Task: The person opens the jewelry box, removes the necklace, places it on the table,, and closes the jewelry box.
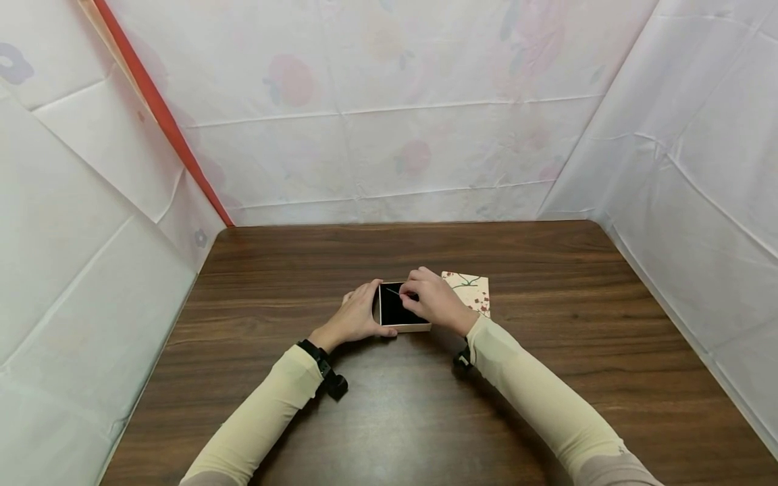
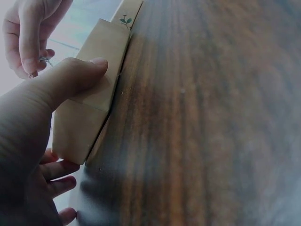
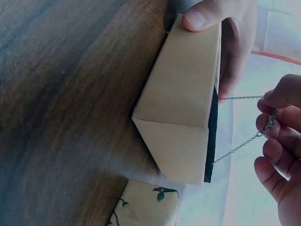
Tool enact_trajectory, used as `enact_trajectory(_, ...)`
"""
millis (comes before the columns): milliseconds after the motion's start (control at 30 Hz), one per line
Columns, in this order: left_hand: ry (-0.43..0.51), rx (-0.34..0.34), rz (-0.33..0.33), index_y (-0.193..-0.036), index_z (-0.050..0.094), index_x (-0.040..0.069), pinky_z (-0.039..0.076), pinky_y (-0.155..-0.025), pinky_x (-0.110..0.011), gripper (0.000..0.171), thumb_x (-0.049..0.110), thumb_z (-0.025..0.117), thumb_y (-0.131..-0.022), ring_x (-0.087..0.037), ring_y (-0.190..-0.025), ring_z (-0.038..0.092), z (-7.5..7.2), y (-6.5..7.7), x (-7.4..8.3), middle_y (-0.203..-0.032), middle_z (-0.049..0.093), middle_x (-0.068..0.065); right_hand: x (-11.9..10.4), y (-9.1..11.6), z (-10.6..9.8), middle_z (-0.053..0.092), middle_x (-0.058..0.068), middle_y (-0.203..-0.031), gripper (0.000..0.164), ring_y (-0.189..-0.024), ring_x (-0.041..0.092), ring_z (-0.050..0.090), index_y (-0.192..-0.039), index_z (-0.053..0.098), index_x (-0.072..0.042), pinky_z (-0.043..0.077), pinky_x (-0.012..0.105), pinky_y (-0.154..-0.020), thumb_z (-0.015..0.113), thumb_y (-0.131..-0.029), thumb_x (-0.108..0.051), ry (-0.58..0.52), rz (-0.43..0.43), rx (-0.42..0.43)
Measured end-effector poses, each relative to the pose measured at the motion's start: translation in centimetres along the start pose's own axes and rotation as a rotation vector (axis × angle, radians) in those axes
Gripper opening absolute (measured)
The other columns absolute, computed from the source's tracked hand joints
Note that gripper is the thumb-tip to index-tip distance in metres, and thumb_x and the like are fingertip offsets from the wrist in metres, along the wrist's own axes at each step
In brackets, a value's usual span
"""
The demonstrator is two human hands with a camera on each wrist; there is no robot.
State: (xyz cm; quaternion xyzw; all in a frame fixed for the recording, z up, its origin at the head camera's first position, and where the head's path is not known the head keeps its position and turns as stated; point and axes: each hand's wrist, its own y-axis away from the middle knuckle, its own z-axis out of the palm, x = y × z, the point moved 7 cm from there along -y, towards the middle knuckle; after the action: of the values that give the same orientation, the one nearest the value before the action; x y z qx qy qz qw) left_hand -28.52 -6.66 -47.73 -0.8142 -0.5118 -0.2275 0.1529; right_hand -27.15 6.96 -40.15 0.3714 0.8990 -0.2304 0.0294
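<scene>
- Head view: here's the box (image 1: 413,328) on the table (image 1: 273,260), just below mid-frame toward six o'clock; it's open, black pad (image 1: 396,312) showing; the left hand (image 1: 356,317) clamps it from nine o'clock, thumb along the near wall; the right hand (image 1: 430,297) comes over from three o'clock, fingertips pinching a chain (image 1: 392,291) above the pad; the lid (image 1: 472,290), flower-printed, lies just past that hand, at three o'clock from the box.
- Left wrist view: thumb flat on the box's wall, fingers round its end; up at eleven o'clock the right hand, apart from the left, with a bit of chain at its fingertips; the lid peeks out at one o'clock from the box.
- Right wrist view: two strands run from the box's open side to the right hand at three o'clock; left thumb on the box, toward one; lid toward seven.
</scene>
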Motion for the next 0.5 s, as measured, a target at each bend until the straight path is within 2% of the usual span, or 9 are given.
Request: enact_trajectory(500,-0.005,-0.008,-0.013,-0.151,0.025,0.001,0.027,-0.11,-0.059,0.117,0.055,0.084,-0.066,-0.034,-0.142,0.035,0.2,-0.1,-0.2,-0.152,0.038,-0.019,-0.3,0.1,-1.5,0.064,0.0,-0.083,0.006,-0.078,0.014,0.052,-0.086,0.075,-0.011,0.048,0.027,-0.067,0.069,-0.086,-0.01,-0.076,-0.033,0.102)
